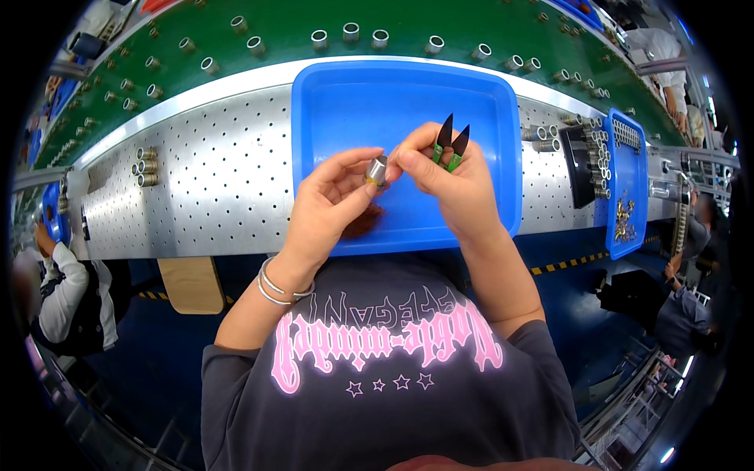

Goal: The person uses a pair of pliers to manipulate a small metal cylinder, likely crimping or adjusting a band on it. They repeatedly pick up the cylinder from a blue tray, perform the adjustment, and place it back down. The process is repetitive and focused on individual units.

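Our left hand pinches a metal tube; our right hand grips green-handled snips, perhaps touching it; pink lettering crosses our shirt.

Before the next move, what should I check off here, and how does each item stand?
1. Metal cylinder held in the left hand: ok.
2. Green-handled snips held in the right hand: ok.
3. Blades clear of the metal cylinder: ok, pointing away from it.
4. Blades closed: not ok, tips stand apart.
5. Right hand touching the metal cylinder: cannot tell.
6. Blue tray beneath the metal cylinder: ok.
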### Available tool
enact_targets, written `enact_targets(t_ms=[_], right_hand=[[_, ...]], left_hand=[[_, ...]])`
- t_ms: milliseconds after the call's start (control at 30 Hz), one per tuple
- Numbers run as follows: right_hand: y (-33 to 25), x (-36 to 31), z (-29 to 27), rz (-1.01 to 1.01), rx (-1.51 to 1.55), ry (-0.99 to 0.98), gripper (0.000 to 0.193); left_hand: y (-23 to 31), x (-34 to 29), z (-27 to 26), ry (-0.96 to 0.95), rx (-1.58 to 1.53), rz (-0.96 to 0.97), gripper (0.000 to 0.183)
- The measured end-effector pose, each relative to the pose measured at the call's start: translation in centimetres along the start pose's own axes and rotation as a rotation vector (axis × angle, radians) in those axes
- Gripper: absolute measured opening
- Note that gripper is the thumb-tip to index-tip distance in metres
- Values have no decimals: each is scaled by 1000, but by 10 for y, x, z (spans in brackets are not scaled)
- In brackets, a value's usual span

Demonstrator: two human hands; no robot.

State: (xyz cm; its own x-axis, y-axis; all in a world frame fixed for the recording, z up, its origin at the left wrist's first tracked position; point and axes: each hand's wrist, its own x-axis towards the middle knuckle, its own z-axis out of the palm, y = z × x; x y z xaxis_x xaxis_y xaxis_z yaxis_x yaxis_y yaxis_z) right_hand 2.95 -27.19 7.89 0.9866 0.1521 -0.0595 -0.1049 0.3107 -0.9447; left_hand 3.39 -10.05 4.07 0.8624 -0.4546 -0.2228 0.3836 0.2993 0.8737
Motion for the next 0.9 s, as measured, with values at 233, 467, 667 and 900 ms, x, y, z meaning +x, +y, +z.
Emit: enact_targets(t_ms=[233,467,667,900], right_hand=[[-6,2,6,11,-142,114,14],[2,-4,4,-58,-680,34,19],[16,3,2,-387,-902,-51,17],[14,13,0,-530,-1065,-52,14]], left_hand=[[1,0,-2,52,-157,-63,41],[0,1,-4,78,-158,-9,39],[2,-1,-1,6,-60,19,40],[-1,-1,-3,-28,57,24,48]])
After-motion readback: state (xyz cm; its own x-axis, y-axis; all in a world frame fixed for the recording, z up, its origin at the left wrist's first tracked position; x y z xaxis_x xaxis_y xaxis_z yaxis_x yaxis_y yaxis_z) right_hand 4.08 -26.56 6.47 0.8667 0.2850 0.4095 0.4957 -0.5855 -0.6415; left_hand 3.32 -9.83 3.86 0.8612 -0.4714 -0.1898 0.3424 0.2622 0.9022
